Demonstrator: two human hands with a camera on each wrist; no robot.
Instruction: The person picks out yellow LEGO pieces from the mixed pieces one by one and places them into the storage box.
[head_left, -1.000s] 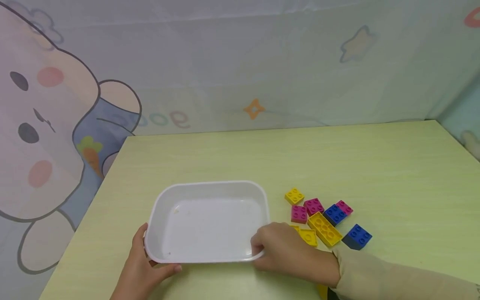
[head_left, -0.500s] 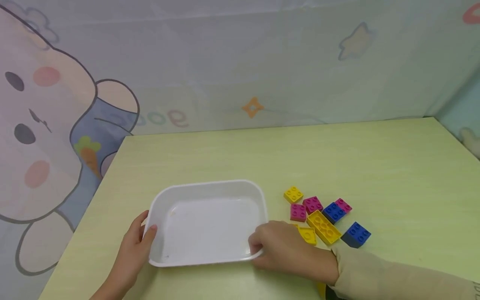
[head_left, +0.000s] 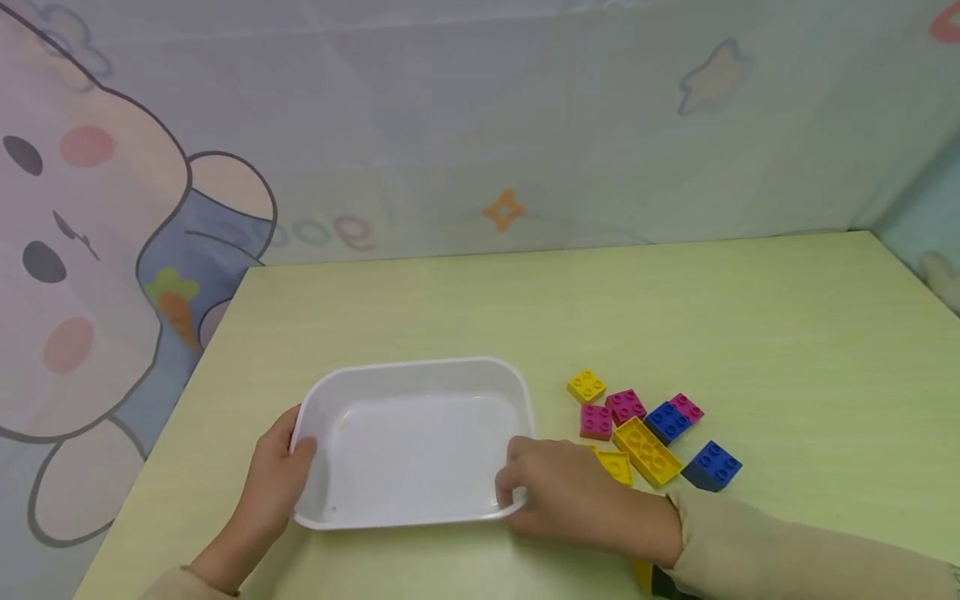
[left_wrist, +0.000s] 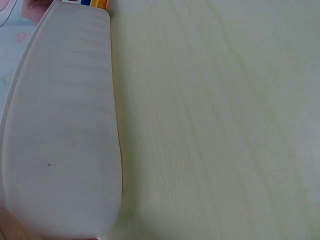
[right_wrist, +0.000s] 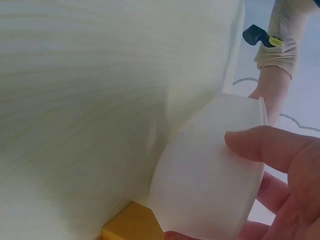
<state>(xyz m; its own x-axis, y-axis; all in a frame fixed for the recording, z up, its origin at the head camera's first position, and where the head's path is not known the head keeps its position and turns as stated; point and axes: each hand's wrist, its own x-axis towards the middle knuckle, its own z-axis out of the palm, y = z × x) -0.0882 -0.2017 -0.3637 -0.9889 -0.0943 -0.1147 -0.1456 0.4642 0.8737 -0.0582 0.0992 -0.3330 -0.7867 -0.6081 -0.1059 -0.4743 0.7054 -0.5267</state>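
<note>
A white rectangular tub [head_left: 420, 454] with rounded corners sits on the table, its inside bare apart from small specks. My left hand [head_left: 276, 477] grips its left wall, the thumb over the rim and the fingers behind the outside. At the near right corner my right hand [head_left: 566, 496] pinches the rim with curled fingers. In the right wrist view, the right thumb [right_wrist: 250, 142] presses the outer wall while the other fingers go over the rim. The left wrist view is filled by the tub's outer side [left_wrist: 65, 120], with the left hand barely showing at the lower left corner.
Right of the tub lie loose toy bricks: a small yellow brick [head_left: 587, 387], pink bricks [head_left: 596, 422], a long yellow brick [head_left: 647, 452] studs down, and blue bricks [head_left: 713, 466]. The right forearm partly covers more yellow ones. A patterned curtain [head_left: 450, 125] hangs behind the table [head_left: 450, 308].
My left hand has shifted from the near left corner up along the left side, its thumb now over the rim. The tub turned slightly; the right hand kept its hold.
</note>
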